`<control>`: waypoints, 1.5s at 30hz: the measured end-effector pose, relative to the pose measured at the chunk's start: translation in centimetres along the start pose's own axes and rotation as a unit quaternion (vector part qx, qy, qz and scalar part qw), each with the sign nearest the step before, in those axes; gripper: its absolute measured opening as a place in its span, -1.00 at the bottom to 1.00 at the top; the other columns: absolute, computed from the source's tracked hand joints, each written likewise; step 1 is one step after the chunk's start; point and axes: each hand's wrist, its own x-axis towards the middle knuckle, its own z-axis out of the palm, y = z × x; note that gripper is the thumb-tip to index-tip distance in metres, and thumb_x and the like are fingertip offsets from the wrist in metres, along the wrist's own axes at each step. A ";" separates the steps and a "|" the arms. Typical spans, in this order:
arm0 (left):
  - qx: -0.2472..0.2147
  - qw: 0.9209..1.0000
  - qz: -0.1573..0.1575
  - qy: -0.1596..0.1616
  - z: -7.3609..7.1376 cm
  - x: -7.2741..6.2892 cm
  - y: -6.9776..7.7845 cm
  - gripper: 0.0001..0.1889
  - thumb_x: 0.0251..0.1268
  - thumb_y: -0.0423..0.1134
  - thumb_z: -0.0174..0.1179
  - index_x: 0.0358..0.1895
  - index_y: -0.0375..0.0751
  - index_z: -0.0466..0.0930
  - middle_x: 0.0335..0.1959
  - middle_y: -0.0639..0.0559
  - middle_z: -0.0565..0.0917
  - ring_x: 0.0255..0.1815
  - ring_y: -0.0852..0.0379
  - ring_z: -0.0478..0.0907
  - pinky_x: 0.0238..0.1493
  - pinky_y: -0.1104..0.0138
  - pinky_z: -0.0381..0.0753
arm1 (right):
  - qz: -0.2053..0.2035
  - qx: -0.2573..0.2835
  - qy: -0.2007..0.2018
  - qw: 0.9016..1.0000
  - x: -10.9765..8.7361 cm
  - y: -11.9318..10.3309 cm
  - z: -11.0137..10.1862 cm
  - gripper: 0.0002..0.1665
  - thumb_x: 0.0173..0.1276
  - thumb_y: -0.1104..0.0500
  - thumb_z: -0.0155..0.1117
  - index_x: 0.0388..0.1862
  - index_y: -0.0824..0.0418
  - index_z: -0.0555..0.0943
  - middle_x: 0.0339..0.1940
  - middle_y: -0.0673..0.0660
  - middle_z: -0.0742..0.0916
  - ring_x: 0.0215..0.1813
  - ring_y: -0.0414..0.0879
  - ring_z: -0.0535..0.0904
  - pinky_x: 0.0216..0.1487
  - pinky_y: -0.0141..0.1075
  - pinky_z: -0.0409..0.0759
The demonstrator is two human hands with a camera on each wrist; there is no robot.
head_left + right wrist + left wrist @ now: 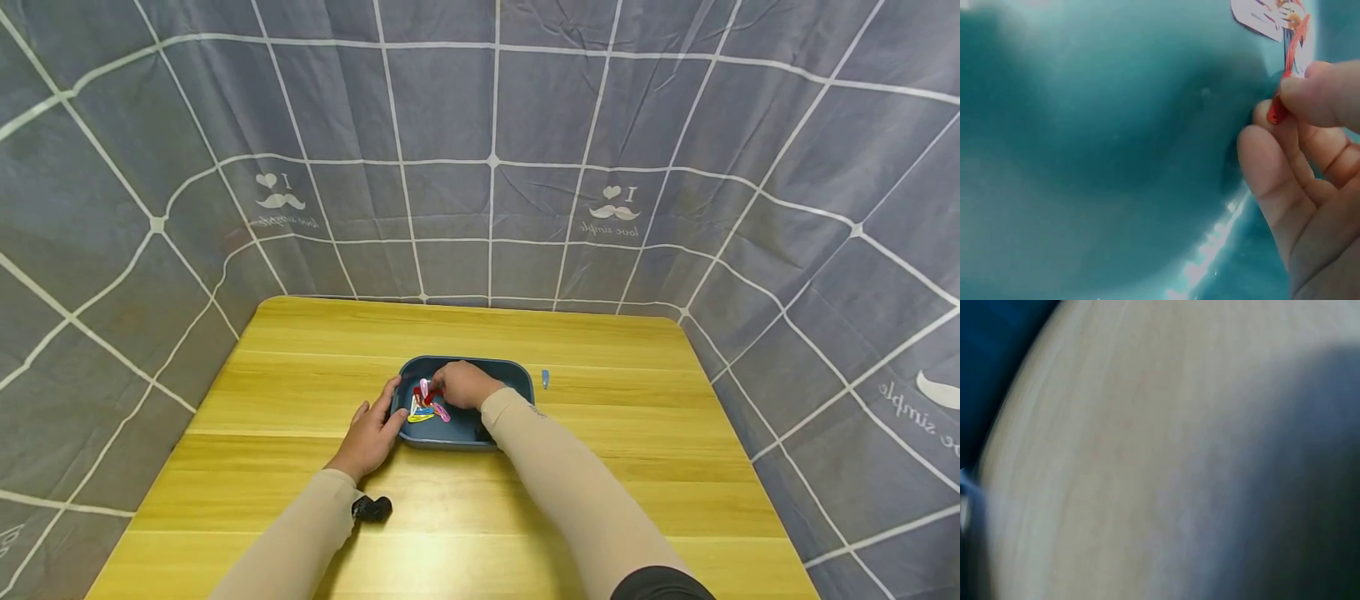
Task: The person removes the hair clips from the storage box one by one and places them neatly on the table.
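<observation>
Clips (424,411) in bin (457,430)
My right hand (468,386) pinches red clip (1278,111), grip clear only at right wrist; my left hand (371,433) relaxed against bin.

I have a yellow wood-grain table (637,400) before me, its seams running from left to right, its far corners rounded, a bright glare lying on the part nearest me. A dark blue tray (453,430) sits flat near the middle of it — rectangular, round-cornered, its longer side across my view. Just to the tray's right, not touching it, a small blue piece (545,377) lies on the wood — too small for me to make out.
</observation>
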 end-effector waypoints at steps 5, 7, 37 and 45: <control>0.002 1.000 0.004 0.006 0.1 -0.2 0.0 -0.35 0.72 -0.07 -0.06 0.74 0.07 -0.01 0.60 -0.31 0.35 0.52 -0.42 0.41 0.69 -0.30 -0.19 | -0.012 0.021 0.019 1.000 -0.4 0.4 -0.5 -0.68 0.59 0.25 0.19 0.12 0.07 0.81 0.12 -0.01 0.82 -0.04 -0.16 0.66 0.15 -0.34 0.69; 0.004 1.000 0.002 0.005 0.1 -0.2 -0.1 -0.34 0.72 -0.05 -0.06 0.74 0.07 -0.01 0.60 -0.31 0.35 0.52 -0.43 0.41 0.69 -0.30 -0.19 | -0.010 0.049 0.022 0.999 -0.5 0.5 -1.0 -0.70 0.58 0.25 0.23 0.13 0.12 0.81 0.00 0.04 0.83 -0.18 -0.15 0.62 -0.04 -0.37 0.65; 0.012 1.000 -0.008 -0.009 -0.2 0.7 -0.5 -0.33 0.73 0.01 -0.10 0.75 0.15 -0.09 0.60 -0.31 0.35 0.52 -0.43 0.41 0.73 -0.25 -0.25 | 0.133 0.180 0.179 0.958 -8.2 11.8 -7.4 -0.54 0.60 0.22 0.21 0.42 0.23 0.61 0.09 0.23 0.77 0.19 0.16 0.69 -0.06 -0.17 0.64; 0.009 1.000 -0.010 -0.017 -0.2 0.5 -0.3 -0.33 0.74 -0.02 -0.10 0.75 0.13 -0.09 0.60 -0.32 0.34 0.52 -0.45 0.41 0.72 -0.25 -0.25 | 0.160 0.191 0.183 0.951 -10.1 15.2 -5.8 -0.53 0.58 0.21 0.24 0.40 0.27 0.62 0.17 0.26 0.77 0.20 0.16 0.68 0.07 -0.06 0.65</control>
